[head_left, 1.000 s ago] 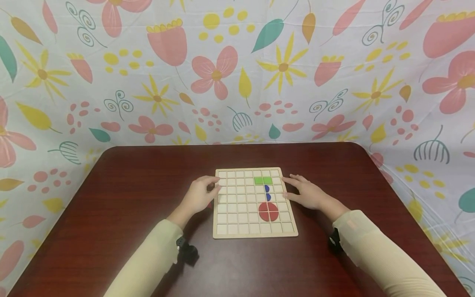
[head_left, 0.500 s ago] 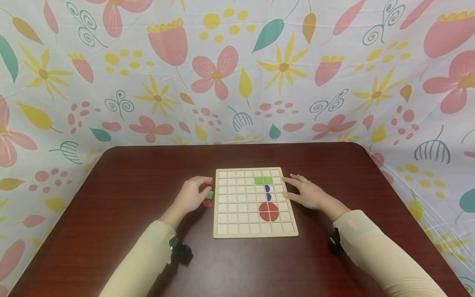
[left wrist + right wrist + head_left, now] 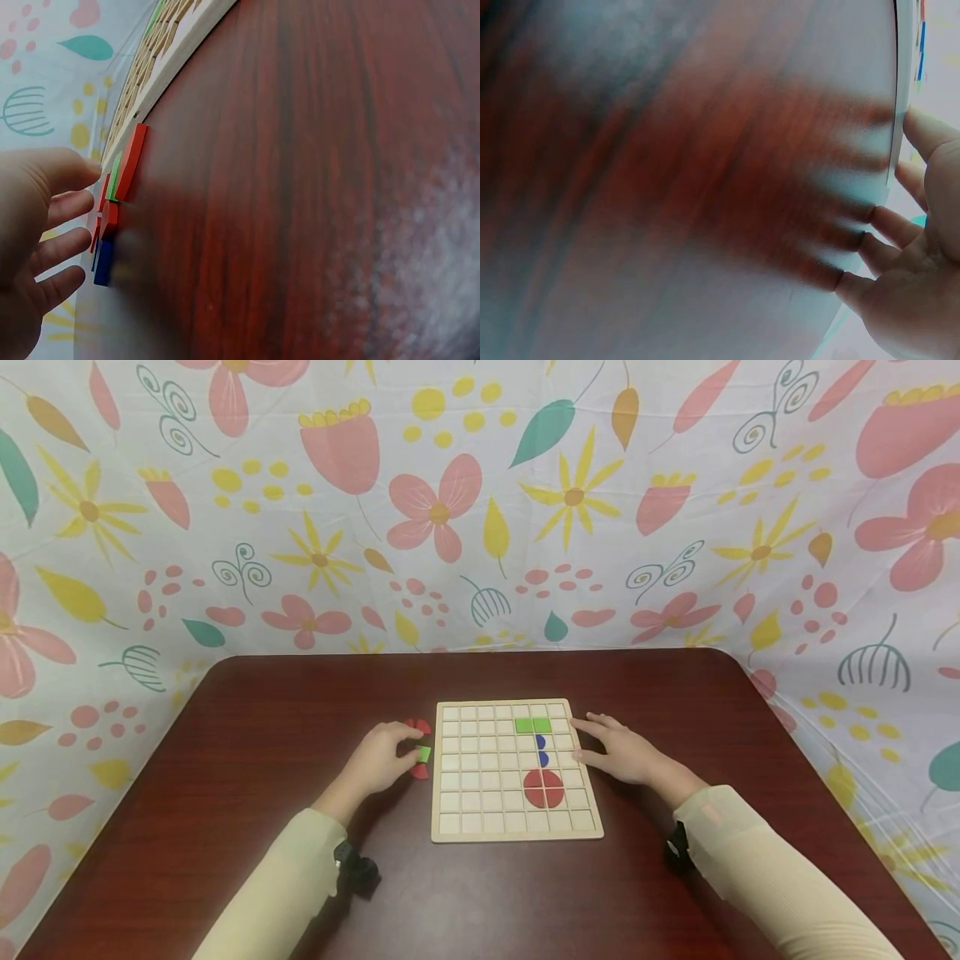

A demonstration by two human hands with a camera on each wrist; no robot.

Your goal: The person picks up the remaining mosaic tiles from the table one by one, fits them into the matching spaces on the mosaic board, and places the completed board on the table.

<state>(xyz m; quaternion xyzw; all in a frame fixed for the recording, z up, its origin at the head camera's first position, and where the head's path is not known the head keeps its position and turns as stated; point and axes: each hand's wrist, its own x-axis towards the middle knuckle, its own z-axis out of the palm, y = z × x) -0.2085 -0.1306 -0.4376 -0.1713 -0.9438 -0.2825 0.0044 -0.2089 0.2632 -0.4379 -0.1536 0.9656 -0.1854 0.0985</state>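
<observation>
A square wooden grid board (image 3: 480,785) lies mid-table. In its right-hand cells are two green squares (image 3: 542,725), two small blue half-discs (image 3: 543,759) and red quarter pieces forming a disc (image 3: 552,779). Just left of the board, my left hand (image 3: 375,762) hovers at a cluster of loose flat pieces, fingers parted and holding nothing. That cluster shows a red piece (image 3: 133,161), a green piece (image 3: 113,180) and a blue piece (image 3: 103,262); the hand partly hides it in the head view. My right hand (image 3: 618,750) touches the board's right edge with thumb and fingertips, fingers spread.
The dark red-brown wooden table (image 3: 480,902) has rounded far corners. A floral cloth (image 3: 480,527) hangs behind and along the sides. Black wrist cameras (image 3: 360,872) sit below the beige sleeves (image 3: 277,885).
My left hand has moved left from the board's left edge to the loose pieces, leaving more red and green pieces in sight. My right hand stays at the board's right edge.
</observation>
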